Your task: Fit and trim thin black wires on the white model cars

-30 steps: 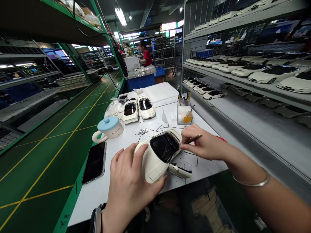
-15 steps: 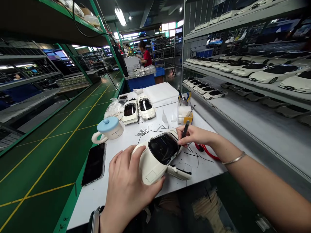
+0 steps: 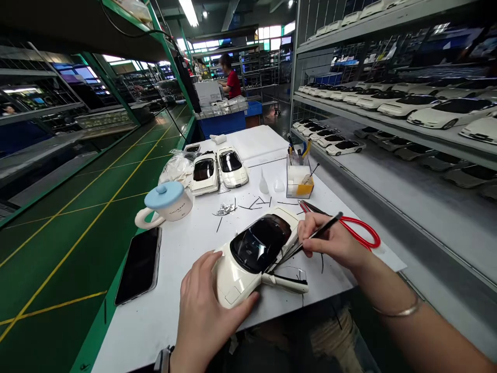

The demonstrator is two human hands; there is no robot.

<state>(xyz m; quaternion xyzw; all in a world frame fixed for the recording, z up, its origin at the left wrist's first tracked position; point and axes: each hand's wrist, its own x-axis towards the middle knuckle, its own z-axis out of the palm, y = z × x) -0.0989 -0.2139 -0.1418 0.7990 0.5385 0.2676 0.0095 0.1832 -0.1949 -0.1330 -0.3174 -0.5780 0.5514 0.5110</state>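
Observation:
A white model car (image 3: 243,269) with a black-tinted windscreen sits on the white table, one door (image 3: 285,282) swung out on the near side. My left hand (image 3: 207,300) is wrapped round its front end, thumb on the near side and fingers on the far side. Pinched in my right hand (image 3: 330,241) is a pair of dark tweezers (image 3: 324,227), slanting down so that the tips reach the open doorway. Whether the tips hold anything is too small to tell. Thin black strips (image 3: 256,203) lie scattered beyond the car.
Red-handled pliers or scissors (image 3: 363,228) lie beyond my right hand. Further back are a clear tool box (image 3: 300,181), a small nozzle bottle (image 3: 263,184) and two more model cars (image 3: 233,173). A lidded mug (image 3: 171,204) and a phone (image 3: 140,264) stand left. Racks of cars (image 3: 392,106) line the right.
My right hand has moved from the car's rear toward the near-side doorway, and the tweezers now lean lower. The car has turned slightly under my left hand, which still grips it.

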